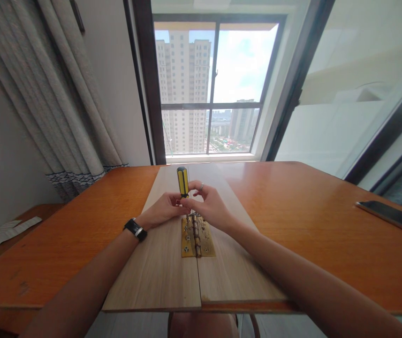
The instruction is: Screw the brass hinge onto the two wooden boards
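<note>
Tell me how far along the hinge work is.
Done, it seems: screw heads sit in the left leaf of the brass hinge across two wooden boards.
In hand: left hand and right hand hold a screwdriver upright at that leaf's far end.
Apparently left: the right leaf, whose nearest hole shows no bright screw head.

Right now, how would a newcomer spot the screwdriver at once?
Below the window, find the orange-brown table and the left one of two pale boards laid side by side on it. Near the brass hinge across their seam, the left hand and right hand meet at the screwdriver. Its upward-pointing yellow-and-black handle sets it apart from the flat, brass-coloured hinge.
</note>
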A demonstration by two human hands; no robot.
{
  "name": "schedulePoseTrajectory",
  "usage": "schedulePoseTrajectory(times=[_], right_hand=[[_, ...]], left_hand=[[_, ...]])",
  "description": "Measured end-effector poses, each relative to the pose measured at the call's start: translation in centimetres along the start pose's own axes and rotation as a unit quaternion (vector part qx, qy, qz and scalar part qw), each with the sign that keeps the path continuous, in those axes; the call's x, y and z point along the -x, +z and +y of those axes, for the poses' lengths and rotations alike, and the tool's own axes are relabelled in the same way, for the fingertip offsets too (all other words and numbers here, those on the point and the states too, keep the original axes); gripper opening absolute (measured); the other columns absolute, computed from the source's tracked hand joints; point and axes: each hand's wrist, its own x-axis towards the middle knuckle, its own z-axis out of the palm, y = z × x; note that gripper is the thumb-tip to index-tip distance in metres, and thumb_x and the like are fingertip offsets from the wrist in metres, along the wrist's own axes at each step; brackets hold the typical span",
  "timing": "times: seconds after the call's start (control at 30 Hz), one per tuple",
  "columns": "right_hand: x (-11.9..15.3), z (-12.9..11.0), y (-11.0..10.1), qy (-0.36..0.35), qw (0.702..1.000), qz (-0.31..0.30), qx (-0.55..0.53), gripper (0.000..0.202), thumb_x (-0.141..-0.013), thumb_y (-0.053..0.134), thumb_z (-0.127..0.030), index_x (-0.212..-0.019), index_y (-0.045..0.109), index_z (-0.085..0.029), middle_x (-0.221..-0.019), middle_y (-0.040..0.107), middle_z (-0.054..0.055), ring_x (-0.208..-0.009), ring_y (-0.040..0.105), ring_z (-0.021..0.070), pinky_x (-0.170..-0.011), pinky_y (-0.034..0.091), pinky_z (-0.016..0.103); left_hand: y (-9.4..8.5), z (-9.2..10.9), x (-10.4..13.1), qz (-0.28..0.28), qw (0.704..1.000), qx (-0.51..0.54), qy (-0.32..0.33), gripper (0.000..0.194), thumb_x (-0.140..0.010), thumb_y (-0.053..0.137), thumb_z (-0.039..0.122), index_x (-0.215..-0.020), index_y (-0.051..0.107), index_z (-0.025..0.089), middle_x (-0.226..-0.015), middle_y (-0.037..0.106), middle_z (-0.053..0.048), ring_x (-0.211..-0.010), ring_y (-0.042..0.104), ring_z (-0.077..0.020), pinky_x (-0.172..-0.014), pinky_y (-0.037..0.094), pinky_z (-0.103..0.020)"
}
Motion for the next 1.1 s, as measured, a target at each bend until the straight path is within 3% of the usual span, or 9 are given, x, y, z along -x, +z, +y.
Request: schedulePoseTrajectory(times=[0.13, 0.37, 0.6, 0.73, 0.87, 1.1], right_hand=[[0.0, -0.4, -0.2, -0.010, 0.999, -0.020, -0.029, 0.012, -0.084, 0.065, -0.032, -0.087, 0.069, -0.021, -0.096, 0.067, 0.004, -0.097, 0.060, 0.0203, -0.085, 0.042, 0.036], [0.0, -0.5, -0.2, 0.020, 0.992, -0.039, -0.122, 0.020, -0.087, 0.058, -0.035, -0.077, 0.065, -0.019, -0.084, 0.056, 0.001, -0.066, 0.054, 0.0129, -0.065, 0.044, 0.031], [0.0, -0.4, 0.2, 0.021, 1.000, -0.010, -0.017, 0.015, -0.081, 0.066, -0.028, -0.094, 0.068, -0.020, -0.096, 0.070, 0.003, -0.093, 0.061, 0.0194, -0.084, 0.042, 0.036], [-0.1, -0.1, 0.2, 0.030, 0.999, 0.011, 0.003, 0.016, -0.073, 0.072, -0.025, -0.088, 0.068, -0.020, -0.091, 0.070, 0.002, -0.090, 0.061, 0.0195, -0.083, 0.041, 0.036], [0.0, 0.0, -0.1, 0.002, 1.000, -0.016, 0.005, 0.007, -0.076, 0.069, -0.025, -0.081, 0.066, -0.021, -0.087, 0.067, 0.000, -0.090, 0.060, 0.0189, -0.082, 0.038, 0.035], [0.0, 0.0, 0.0, 0.023, 1.000, 0.011, -0.005, 0.018, -0.075, 0.069, -0.028, -0.091, 0.066, -0.021, -0.093, 0.069, 0.002, -0.092, 0.062, 0.0204, -0.085, 0.040, 0.038]], left_hand=[[0.0, -0.1, 0.0, -0.019, 0.999, 0.032, 0.016, 0.029, -0.065, 0.082, 0.029, -0.085, 0.070, 0.013, -0.080, 0.067, 0.000, -0.076, 0.058, -0.0132, -0.074, 0.044, -0.025], [-1.0, -0.7, -0.2, -0.039, 0.998, 0.038, 0.030, 0.037, -0.073, 0.077, 0.046, -0.084, 0.071, 0.011, -0.081, 0.065, -0.004, -0.070, 0.053, -0.0114, -0.066, 0.041, -0.025], [-0.8, -0.8, -0.3, -0.008, 1.000, -0.001, 0.026, 0.035, -0.073, 0.077, 0.045, -0.083, 0.070, 0.012, -0.079, 0.066, -0.001, -0.073, 0.056, -0.0131, -0.071, 0.043, -0.025], [-0.5, -0.6, -0.3, -0.019, 0.999, 0.000, 0.033, 0.039, -0.070, 0.079, 0.047, -0.082, 0.069, 0.012, -0.079, 0.065, -0.001, -0.076, 0.058, -0.0152, -0.074, 0.046, -0.028], [-0.4, -0.4, -0.4, -0.025, 0.999, 0.003, 0.048, 0.037, -0.067, 0.081, 0.044, -0.078, 0.068, 0.011, -0.077, 0.064, -0.001, -0.074, 0.057, -0.0144, -0.073, 0.046, -0.027], [0.0, 0.2, -0.2, 0.001, 1.000, -0.002, 0.028, 0.033, -0.063, 0.084, 0.037, -0.075, 0.068, 0.012, -0.075, 0.066, -0.001, -0.073, 0.058, -0.0146, -0.071, 0.047, -0.027]])
